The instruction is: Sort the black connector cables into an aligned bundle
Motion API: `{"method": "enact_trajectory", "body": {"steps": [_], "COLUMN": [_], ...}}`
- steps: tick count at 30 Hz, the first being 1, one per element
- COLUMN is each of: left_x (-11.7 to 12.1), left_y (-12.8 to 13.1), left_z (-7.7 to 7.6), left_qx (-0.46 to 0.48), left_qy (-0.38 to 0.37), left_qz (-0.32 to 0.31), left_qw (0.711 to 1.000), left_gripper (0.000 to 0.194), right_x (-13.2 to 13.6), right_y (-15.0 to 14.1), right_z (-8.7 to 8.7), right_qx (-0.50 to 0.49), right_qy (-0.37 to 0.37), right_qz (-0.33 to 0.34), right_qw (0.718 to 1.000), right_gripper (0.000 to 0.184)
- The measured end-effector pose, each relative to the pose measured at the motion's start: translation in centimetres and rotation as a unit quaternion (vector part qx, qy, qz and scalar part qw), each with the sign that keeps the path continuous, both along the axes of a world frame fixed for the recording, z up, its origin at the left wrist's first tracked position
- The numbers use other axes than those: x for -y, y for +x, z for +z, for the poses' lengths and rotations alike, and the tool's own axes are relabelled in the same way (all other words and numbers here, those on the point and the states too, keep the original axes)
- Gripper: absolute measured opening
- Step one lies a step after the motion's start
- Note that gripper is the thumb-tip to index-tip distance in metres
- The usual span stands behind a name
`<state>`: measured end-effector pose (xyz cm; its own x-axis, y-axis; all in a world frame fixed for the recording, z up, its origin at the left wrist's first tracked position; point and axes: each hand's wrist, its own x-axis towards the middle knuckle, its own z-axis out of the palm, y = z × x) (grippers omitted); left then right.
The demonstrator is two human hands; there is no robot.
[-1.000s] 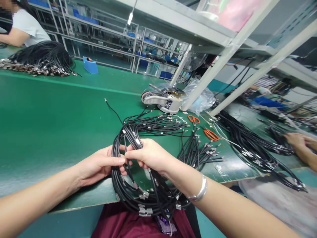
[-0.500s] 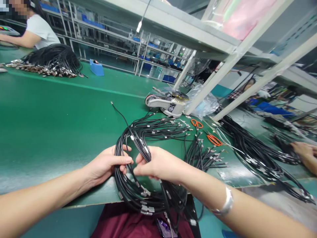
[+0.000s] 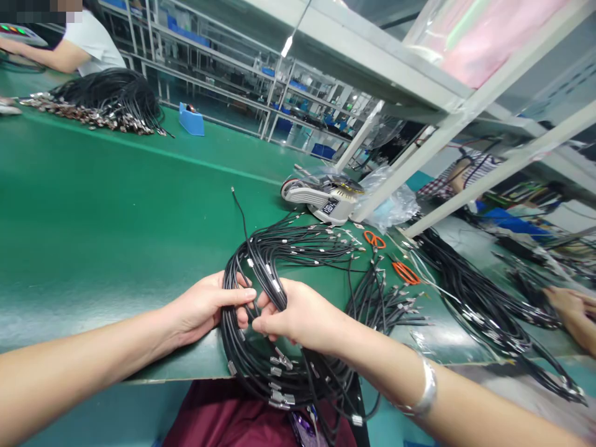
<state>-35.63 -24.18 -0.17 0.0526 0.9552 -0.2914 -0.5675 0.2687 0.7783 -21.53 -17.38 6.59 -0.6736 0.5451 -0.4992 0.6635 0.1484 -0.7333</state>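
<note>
A thick looped bundle of black cables (image 3: 235, 347) with small metal end pieces lies at the table's front edge, partly hanging over it. My left hand (image 3: 216, 307) is closed around the left side of the loop, thumb across the strands. Beside it, my right hand (image 3: 293, 313) grips a group of the same cables at the loop's inner side, its fingertips close to my left thumb. One cable end sticks up above the bundle. Loose cable ends (image 3: 386, 301) fan out to the right of my right hand. My right palm and forearm hide part of the coil.
Orange-handled scissors (image 3: 405, 273) and a second orange-handled pair (image 3: 375, 239) lie behind the cables. A grey tape dispenser (image 3: 321, 198) stands farther back beside shelf posts. More black cables (image 3: 465, 279) lie right, near another person's hand (image 3: 570, 310). A cable pile (image 3: 109, 102) sits far left.
The camera view has shifted slightly, so the scene sits a little farther right. My hands keep their hold on the cables and have barely moved against the bundle.
</note>
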Motion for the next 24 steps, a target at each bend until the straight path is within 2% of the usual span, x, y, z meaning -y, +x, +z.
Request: {"method": "enact_trajectory", "body": {"steps": [3, 7, 11, 16, 20, 22, 24], "left_x": [0.1, 0.3, 0.3, 0.1, 0.2, 0.2, 0.1], "left_y": [0.0, 0.2, 0.5, 0.9, 1.0, 1.0, 1.0], "left_z": [0.1, 0.4, 0.4, 0.1, 0.1, 0.1, 0.1], "left_qx": [0.022, 0.051, 0.013, -0.041, -0.051, -0.052, -0.054], "left_qy": [-0.003, 0.035, 0.046, 0.022, 0.003, -0.001, 0.004], "left_qz": [-0.016, -0.027, -0.045, -0.030, -0.022, -0.015, -0.006], "left_qw": [1.000, 0.998, 0.998, 0.998, 0.998, 0.999, 0.998], "left_gripper": [0.020, 0.015, 0.021, 0.025, 0.032, 0.036, 0.033], "right_x": [-0.4, -0.9, -1.0, -1.1, -1.6, -1.9, -2.0], "right_y": [-0.4, -1.0, -1.5, -2.6, -3.0, -2.7, -2.1], "right_z": [0.2, 0.4, 0.3, -0.1, 0.2, 0.5, 0.7], "right_qx": [-0.045, -0.103, -0.132, -0.130, -0.146, -0.134, -0.095], "right_qy": [0.003, 0.001, -0.035, -0.040, -0.030, -0.017, -0.002], "right_qz": [-0.022, -0.104, -0.134, -0.138, -0.140, -0.112, -0.061], "right_qw": [0.999, 0.989, 0.981, 0.981, 0.979, 0.984, 0.994], "right_gripper": [0.012, 0.018, 0.016, 0.021, 0.016, 0.013, 0.017]}}
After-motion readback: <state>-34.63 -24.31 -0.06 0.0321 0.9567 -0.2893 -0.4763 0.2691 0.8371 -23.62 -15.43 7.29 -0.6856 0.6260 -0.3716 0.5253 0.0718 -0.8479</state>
